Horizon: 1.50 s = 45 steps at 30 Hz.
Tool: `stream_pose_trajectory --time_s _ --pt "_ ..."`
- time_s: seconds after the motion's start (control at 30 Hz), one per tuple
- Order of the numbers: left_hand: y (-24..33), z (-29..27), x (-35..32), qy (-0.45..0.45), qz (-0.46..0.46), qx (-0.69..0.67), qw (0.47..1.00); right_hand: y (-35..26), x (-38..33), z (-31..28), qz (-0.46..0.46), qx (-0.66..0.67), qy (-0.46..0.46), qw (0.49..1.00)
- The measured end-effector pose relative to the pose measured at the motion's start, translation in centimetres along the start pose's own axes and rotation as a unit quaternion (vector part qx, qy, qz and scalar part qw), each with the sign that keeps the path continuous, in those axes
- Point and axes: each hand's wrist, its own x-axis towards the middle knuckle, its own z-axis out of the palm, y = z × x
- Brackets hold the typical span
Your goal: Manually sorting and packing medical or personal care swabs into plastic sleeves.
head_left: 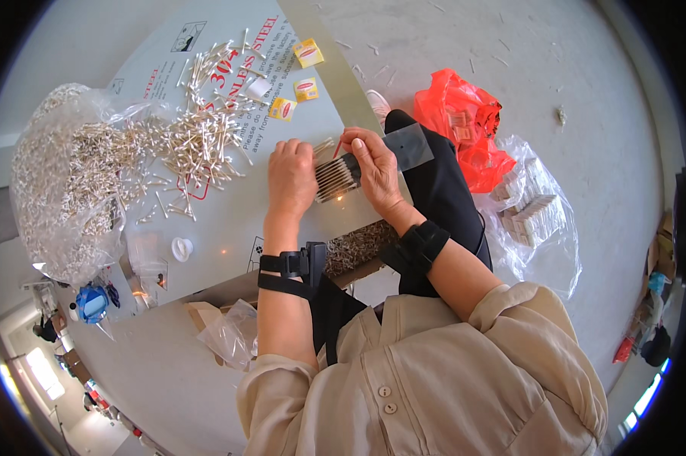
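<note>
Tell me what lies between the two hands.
In the head view, a flat bundle of cotton swabs spans the gap: left hand grips one end, right hand the other.

Row of cotton swabs (335, 176), wooden sticks side by side in a flat, even bundle, lying tilted on the table edge, gripped at both ends, small clear sleeve (408, 146) raised just beside it.

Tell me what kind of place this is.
Probably a small hand-packing workshop. The hands gather a bundle of cotton swabs at a steel table, beside a big bag of loose swabs and packed bundles in a clear bag on the concrete floor.
</note>
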Motion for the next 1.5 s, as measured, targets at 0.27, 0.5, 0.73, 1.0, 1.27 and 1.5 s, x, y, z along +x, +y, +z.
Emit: stream_pose_trajectory --time_s 0.27,0.5,0.73,1.0,1.27,1.5 --pt "2.4 -3.4 -5.3 -0.173 -0.050 -0.179 0.967 0.3 0.2 -0.9 0.066 0.067 -0.026 0.995" --pt "1.6 2.1 -6.7 0.277 -0.229 -0.477 0.802 0.3 0.8 0.3 0.035 0.062 -0.019 0.997" --pt "0.5 4.4 -1.6 0.300 -0.204 -0.600 0.713 -0.6 3.8 1.1 0.021 -0.065 -0.143 0.987" --pt "1.5 4.5 -3.0 0.257 -0.174 -0.649 0.695 0.5 1.2 0.6 0.011 -0.003 -0.117 0.993" --pt "3.5 2.6 -5.4 0.034 -0.043 -0.012 0.998 -0.3 1.6 -0.2 0.118 0.132 -0.093 0.980" --pt "4.4 2.5 -6.2 -0.047 -0.048 -0.005 0.998 -0.2 -0.5 -0.5 0.073 0.079 -0.061 0.992"
